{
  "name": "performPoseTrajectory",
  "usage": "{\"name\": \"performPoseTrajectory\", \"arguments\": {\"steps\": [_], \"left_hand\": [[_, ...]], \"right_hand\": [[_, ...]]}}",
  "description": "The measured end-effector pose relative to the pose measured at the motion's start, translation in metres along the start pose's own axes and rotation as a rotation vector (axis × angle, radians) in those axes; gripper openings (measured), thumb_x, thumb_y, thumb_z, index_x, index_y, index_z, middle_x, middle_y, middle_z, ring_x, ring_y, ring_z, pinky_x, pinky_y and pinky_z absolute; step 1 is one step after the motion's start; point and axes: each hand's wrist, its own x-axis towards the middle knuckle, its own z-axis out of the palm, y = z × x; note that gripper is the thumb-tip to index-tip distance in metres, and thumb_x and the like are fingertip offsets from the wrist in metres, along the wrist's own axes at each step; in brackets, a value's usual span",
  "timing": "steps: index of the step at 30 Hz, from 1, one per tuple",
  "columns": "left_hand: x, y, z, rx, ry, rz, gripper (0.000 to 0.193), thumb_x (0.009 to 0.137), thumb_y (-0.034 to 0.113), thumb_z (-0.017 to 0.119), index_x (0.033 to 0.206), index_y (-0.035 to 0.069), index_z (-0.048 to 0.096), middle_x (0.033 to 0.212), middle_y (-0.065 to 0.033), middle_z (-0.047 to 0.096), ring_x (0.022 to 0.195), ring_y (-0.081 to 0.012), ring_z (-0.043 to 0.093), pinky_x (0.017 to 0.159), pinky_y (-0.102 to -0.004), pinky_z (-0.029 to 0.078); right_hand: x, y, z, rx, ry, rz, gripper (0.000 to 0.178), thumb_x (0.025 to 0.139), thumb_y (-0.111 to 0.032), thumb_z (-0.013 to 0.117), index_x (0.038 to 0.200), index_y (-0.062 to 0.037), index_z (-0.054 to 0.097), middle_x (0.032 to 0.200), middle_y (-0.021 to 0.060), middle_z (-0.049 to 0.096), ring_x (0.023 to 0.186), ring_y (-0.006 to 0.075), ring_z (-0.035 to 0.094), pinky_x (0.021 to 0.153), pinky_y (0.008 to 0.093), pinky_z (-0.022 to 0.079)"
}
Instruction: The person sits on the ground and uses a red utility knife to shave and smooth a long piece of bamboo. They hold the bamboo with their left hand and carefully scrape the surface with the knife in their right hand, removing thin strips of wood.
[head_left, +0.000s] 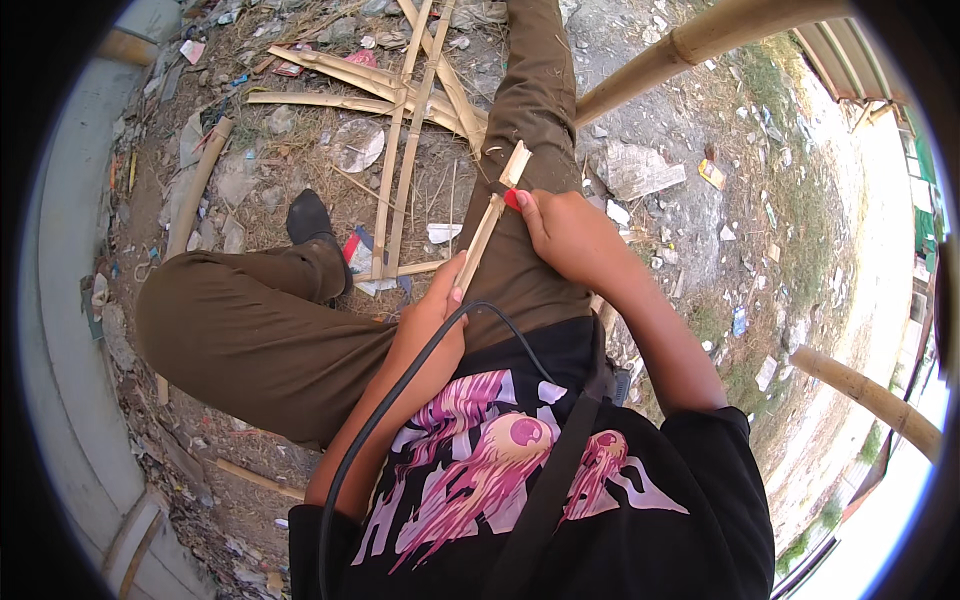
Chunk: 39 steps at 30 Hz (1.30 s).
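My left hand (438,312) is closed around the lower end of a split bamboo strip (486,232), which slants up and away over my outstretched leg. Near the strip's far end, my right hand (568,230) grips a small knife with a red handle (513,199). Most of that handle is hidden in the fist. A short dark blade (497,188) lies across the bamboo, touching it. Beyond the blade the strip's tip (517,160) looks pale and splintered.
Several split bamboo lengths (408,120) lie crossed on the littered ground ahead. A thick bamboo pole (700,42) slants past on the right, and another pole (870,400) juts in below it. A grey wall (75,300) runs along the left. A black cable (385,410) loops over my left forearm.
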Motion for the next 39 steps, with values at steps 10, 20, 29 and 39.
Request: {"name": "performPoseTrajectory", "arguments": {"steps": [10, 20, 29, 39], "left_hand": [[-0.002, -0.009, 0.012, 0.218, 0.110, 0.071, 0.029, 0.103, 0.008, 0.045, 0.130, 0.001, 0.052, 0.075, -0.0153, 0.058, 0.068, -0.0289, 0.062, 0.069, -0.0421, 0.050], [-0.002, -0.001, 0.005, 0.264, 0.106, 0.046, 0.016, 0.100, 0.007, 0.046, 0.102, -0.003, 0.059, 0.077, -0.0240, 0.062, 0.071, -0.0419, 0.064, 0.067, -0.0475, 0.049], [-0.002, 0.005, 0.007, 0.319, 0.100, 0.092, 0.012, 0.101, 0.008, 0.046, 0.103, -0.002, 0.053, 0.082, -0.0303, 0.061, 0.082, -0.0519, 0.061, 0.069, -0.0540, 0.047], [-0.001, -0.006, 0.005, 0.270, 0.083, 0.118, 0.012, 0.103, 0.010, 0.047, 0.101, -0.001, 0.053, 0.075, -0.0253, 0.058, 0.068, -0.0444, 0.060, 0.061, -0.0491, 0.045]], "right_hand": [[0.006, 0.017, -0.003, 0.180, -0.077, -0.044, 0.053, 0.108, -0.035, 0.039, 0.088, 0.0039, 0.068, 0.083, 0.0315, 0.065, 0.082, 0.0511, 0.062, 0.078, 0.0554, 0.050], [0.000, 0.014, -0.003, 0.265, -0.046, -0.072, 0.046, 0.109, -0.037, 0.038, 0.094, -0.0048, 0.068, 0.076, 0.0297, 0.064, 0.077, 0.0496, 0.063, 0.073, 0.0549, 0.050], [-0.012, 0.001, 0.009, -0.032, 0.192, 0.025, 0.040, 0.108, -0.038, 0.045, 0.093, -0.0057, 0.062, 0.063, 0.0247, 0.060, 0.062, 0.0472, 0.061, 0.055, 0.0557, 0.048], [0.004, 0.007, 0.001, 0.067, 0.002, -0.027, 0.045, 0.108, -0.038, 0.044, 0.093, -0.0024, 0.069, 0.074, 0.0271, 0.066, 0.073, 0.0489, 0.064, 0.070, 0.0542, 0.053]]}}
